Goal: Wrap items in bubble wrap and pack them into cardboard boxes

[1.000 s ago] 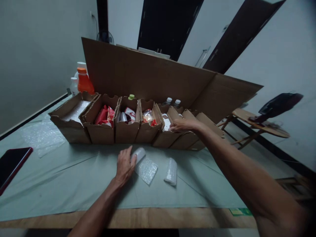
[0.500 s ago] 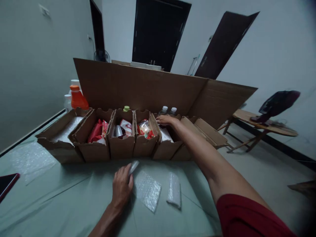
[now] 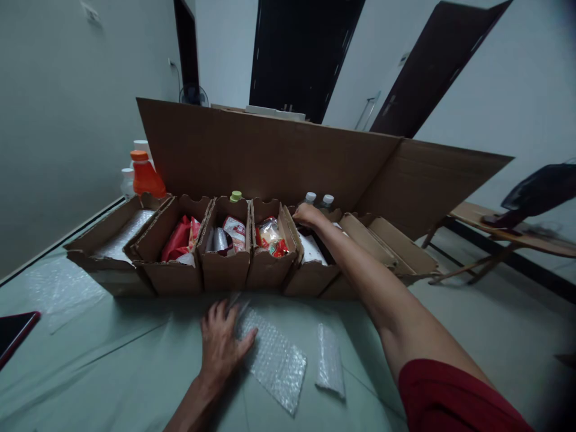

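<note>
My left hand (image 3: 224, 342) lies over the green cloth with its fingers spread, touching the edge of a flat bubble wrap sheet (image 3: 279, 363). A folded bubble wrap piece (image 3: 330, 360) rests to the right of that sheet. My right arm stretches forward, and my right hand (image 3: 308, 215) dips into the far end of a cardboard bin (image 3: 310, 281) with white contents (image 3: 312, 250). Its fingers point down and are mostly hidden, so any hold cannot be made out.
More cardboard bins stand in a row, holding red packets (image 3: 180, 239), a silvery roll (image 3: 219, 240) and snack packs (image 3: 270, 231). Behind them rise a tall cardboard panel (image 3: 265, 150) and bottles, one orange (image 3: 147, 179). A dark phone-like device (image 3: 17, 333) lies at left.
My left hand has let go of the rolled end of bubble wrap and spread its fingers; the sheet lies more unrolled. My right hand's fingers have bent down deeper into the bin.
</note>
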A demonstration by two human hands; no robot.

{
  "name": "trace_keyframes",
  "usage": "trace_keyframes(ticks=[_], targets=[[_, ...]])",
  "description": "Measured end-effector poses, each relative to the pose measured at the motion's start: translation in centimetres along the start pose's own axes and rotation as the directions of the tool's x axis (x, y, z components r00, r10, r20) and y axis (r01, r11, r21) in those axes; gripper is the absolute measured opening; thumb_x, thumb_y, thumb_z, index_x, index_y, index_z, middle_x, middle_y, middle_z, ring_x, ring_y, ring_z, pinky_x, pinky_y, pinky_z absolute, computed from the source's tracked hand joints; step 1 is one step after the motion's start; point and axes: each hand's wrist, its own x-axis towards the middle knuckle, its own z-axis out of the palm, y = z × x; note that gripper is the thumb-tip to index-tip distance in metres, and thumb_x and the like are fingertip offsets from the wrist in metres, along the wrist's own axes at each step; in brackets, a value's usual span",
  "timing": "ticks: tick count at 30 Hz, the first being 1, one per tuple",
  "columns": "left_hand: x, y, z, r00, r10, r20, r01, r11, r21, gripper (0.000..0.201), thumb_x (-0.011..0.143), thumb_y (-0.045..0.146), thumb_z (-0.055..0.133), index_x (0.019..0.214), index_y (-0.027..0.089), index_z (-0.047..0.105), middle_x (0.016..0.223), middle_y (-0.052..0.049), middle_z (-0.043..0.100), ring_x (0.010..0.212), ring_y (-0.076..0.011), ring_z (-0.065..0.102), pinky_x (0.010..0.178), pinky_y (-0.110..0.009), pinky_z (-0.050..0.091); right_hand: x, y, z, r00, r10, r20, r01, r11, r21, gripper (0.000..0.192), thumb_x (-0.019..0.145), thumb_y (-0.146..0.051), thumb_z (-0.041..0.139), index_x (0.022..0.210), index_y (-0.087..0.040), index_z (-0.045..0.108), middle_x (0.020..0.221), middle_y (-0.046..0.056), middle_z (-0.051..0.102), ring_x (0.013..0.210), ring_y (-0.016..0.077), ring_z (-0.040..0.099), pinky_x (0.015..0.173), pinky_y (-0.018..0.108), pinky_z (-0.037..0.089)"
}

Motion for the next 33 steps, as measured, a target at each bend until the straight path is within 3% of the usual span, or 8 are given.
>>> trace_keyframes(ticks=[5, 11, 13, 16, 19, 23, 27, 33], targets=[[0.6, -0.5, -0.9, 0.986, -0.146, 0.077, 0.153, 0.984, -0.095, 0.036, 0.083, 0.017, 0.052, 0.113, 0.021, 0.07, 0.115, -0.014, 0.07, 0.102, -0.0308, 0.062, 0.095, -0.049, 0.042, -4.8, 1.2, -4.1, 0.929, 0.056, -0.365, 0.004, 0.987, 0.162, 0.034, 0.102, -0.025, 0.047, 0.12, -0.009, 0.072, 0.115, 0.012, 0.074, 0.108, 0.0254, 0.069, 0.088, 0.029, 0.053], [2.5, -2.0, -2.6, 0.89, -0.443, 0.11, 0.432, 0.738, -0.518, 0.027, 0.08, 0.039, 0.053, 0.084, 0.019, 0.07, 0.071, -0.002, 0.067, 0.066, -0.0193, 0.06, 0.068, -0.03, 0.046, -17.6, 2.5, -2.6, 0.569, 0.14, -0.81, 0.55, 0.668, 0.501, 0.027, 0.092, -0.036, 0.062, 0.101, -0.019, 0.08, 0.094, 0.005, 0.079, 0.088, 0.0216, 0.073, 0.08, 0.032, 0.057], [2.9, -2.7, -2.7, 0.874, -0.474, 0.109, 0.449, 0.701, -0.554, 0.036, 0.078, 0.045, 0.051, 0.086, 0.016, 0.07, 0.074, -0.004, 0.069, 0.064, -0.0194, 0.061, 0.062, -0.028, 0.046, -22.0, 2.1, 1.0, 0.606, 0.147, -0.782, 0.569, 0.606, 0.555, 0.023, 0.092, -0.037, 0.063, 0.1, -0.023, 0.079, 0.097, 0.004, 0.078, 0.091, 0.0211, 0.072, 0.084, 0.034, 0.057], [3.3, -3.6, -2.8, 0.862, -0.498, 0.095, 0.452, 0.671, -0.588, 0.039, 0.073, 0.044, 0.054, 0.09, 0.014, 0.071, 0.08, -0.008, 0.073, 0.066, -0.0216, 0.064, 0.063, -0.031, 0.049, -26.5, 1.7, 7.6, 0.806, -0.217, -0.55, 0.556, 0.594, 0.581, 0.025, 0.093, -0.04, 0.061, 0.095, -0.024, 0.079, 0.102, 0.007, 0.078, 0.095, 0.0223, 0.073, 0.085, 0.035, 0.057], [3.5, -3.7, -2.8, 0.859, -0.509, 0.058, 0.44, 0.674, -0.594, 0.04, 0.073, 0.04, 0.057, 0.099, 0.014, 0.071, 0.096, -0.013, 0.075, 0.085, -0.0268, 0.07, 0.078, -0.037, 0.054, -27.8, 2.3, 11.2, 0.837, -0.511, -0.197, 0.534, 0.685, 0.496, 0.023, 0.089, -0.041, 0.064, 0.089, -0.024, 0.079, 0.11, 0.009, 0.077, 0.1, 0.026, 0.072, 0.089, 0.039, 0.056], [3.1, -2.4, -3.2, 0.884, -0.462, -0.075, 0.358, 0.77, -0.529, 0.046, 0.077, 0.041, 0.061, 0.116, 0.017, 0.068, 0.12, -0.016, 0.069, 0.116, -0.0337, 0.061, 0.103, -0.051, 0.045, -24.7, 2.5, 7.3, 0.829, -0.513, -0.221, 0.558, 0.748, 0.358, 0.026, 0.096, -0.029, 0.051, 0.101, -0.024, 0.076, 0.103, 0.007, 0.077, 0.095, 0.0218, 0.072, 0.086, 0.035, 0.054], [1.8, -0.5, -3.1, 0.967, -0.052, -0.248, -0.01, 0.97, -0.242, 0.037, 0.084, 0.036, 0.063, 0.118, 0.022, 0.068, 0.133, -0.013, 0.064, 0.131, -0.0346, 0.05, 0.111, -0.054, 0.035, -17.4, -1.4, 0.9, 0.841, -0.513, -0.173, 0.502, 0.859, -0.104, 0.026, 0.09, -0.015, 0.053, 0.103, -0.022, 0.076, 0.107, 0.01, 0.076, 0.104, 0.0261, 0.067, 0.091, 0.037, 0.049], [0.6, 0.2, -1.6, 0.982, 0.145, 0.119, -0.14, 0.989, -0.047, 0.029, 0.078, 0.03, 0.074, 0.106, 0.021, 0.072, 0.111, -0.012, 0.071, 0.117, -0.0348, 0.056, 0.105, -0.055, 0.039, -8.9, -7.7, 1.0, 0.87, -0.485, 0.09, 0.493, 0.848, -0.193, 0.022, 0.067, -0.003, 0.072, 0.079, -0.02, 0.077, 0.086, 0.009, 0.077, 0.085, 0.026, 0.07, 0.072, 0.03, 0.047]])
